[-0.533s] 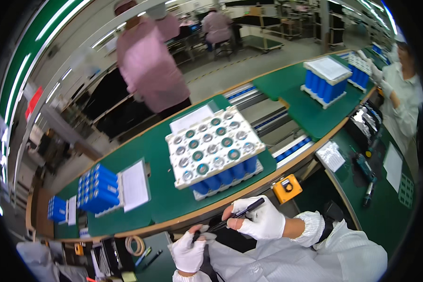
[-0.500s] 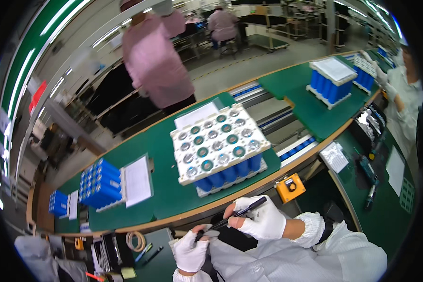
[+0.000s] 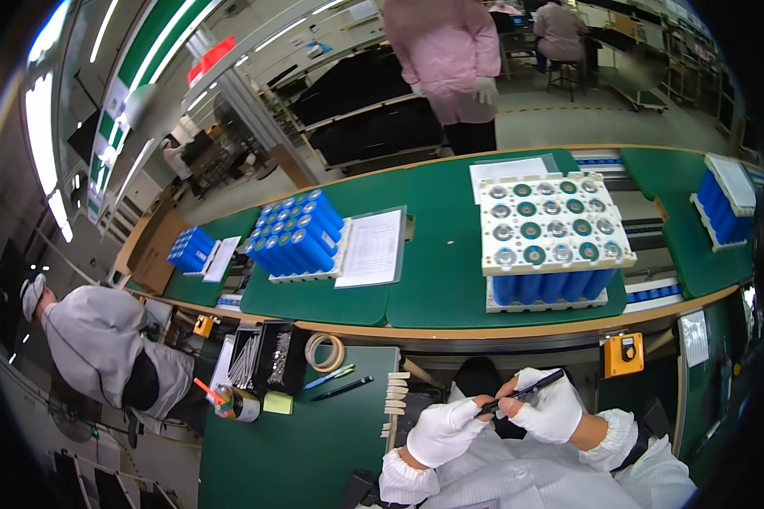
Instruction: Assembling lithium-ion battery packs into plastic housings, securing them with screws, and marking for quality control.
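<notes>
My right hand (image 3: pixel 553 413), in a white fingertip-less glove, grips a black marker pen (image 3: pixel 540 385) that slants up to the right. My left hand (image 3: pixel 444 433), gloved the same way, pinches the pen's lower left end, its fingertips close to the right hand's. Whether the cap is on that end is hidden by the fingers. Beyond my hands, on the green bench, stands a block of blue cylindrical cells (image 3: pixel 539 288) between white plastic holders. Its top holder (image 3: pixel 555 222) has rows of round openings, some ringed in green.
Another blue cell block (image 3: pixel 295 236) stands left beside a printed sheet (image 3: pixel 372 246). Nearer are a tape roll (image 3: pixel 324 352), pens (image 3: pixel 339 388), a black parts bin (image 3: pixel 278 355) and a yellow switch box (image 3: pixel 623 354). Co-workers stand across the bench and at far left.
My view has swung left, so the bench things sit further right. My hands have drawn together on the pen. The person in pink across the bench has lowered an arm.
</notes>
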### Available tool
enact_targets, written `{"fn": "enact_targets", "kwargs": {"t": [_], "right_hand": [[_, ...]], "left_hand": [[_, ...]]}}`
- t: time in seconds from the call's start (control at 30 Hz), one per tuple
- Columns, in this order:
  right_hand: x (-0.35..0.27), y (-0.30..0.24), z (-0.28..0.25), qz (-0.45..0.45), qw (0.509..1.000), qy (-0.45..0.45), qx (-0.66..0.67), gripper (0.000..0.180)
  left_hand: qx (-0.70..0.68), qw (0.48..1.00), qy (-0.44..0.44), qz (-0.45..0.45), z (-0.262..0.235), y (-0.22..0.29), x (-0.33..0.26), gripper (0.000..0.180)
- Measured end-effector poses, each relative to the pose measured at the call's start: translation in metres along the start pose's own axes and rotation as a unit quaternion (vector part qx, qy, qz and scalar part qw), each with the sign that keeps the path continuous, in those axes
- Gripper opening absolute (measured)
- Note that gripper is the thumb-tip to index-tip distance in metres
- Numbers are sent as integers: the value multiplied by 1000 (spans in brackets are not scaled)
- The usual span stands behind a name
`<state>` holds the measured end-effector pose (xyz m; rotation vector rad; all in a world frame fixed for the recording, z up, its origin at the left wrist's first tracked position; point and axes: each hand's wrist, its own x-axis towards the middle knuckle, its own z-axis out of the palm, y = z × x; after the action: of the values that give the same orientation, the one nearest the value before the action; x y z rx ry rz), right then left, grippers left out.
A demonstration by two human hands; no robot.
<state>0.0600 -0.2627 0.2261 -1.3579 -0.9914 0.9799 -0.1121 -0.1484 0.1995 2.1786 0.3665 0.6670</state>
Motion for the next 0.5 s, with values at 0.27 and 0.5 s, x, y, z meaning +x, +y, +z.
{"fn": "enact_targets", "kwargs": {"t": [0.27, 0.5], "right_hand": [[32, 4, 32, -14, 968, -164, -189, 41], [18, 48, 0, 103, 984, -108, -99, 35]], "left_hand": [[156, 973, 152, -81, -20, -19, -62, 28], [409, 776, 294, -380, -80, -61, -171, 41]]}}
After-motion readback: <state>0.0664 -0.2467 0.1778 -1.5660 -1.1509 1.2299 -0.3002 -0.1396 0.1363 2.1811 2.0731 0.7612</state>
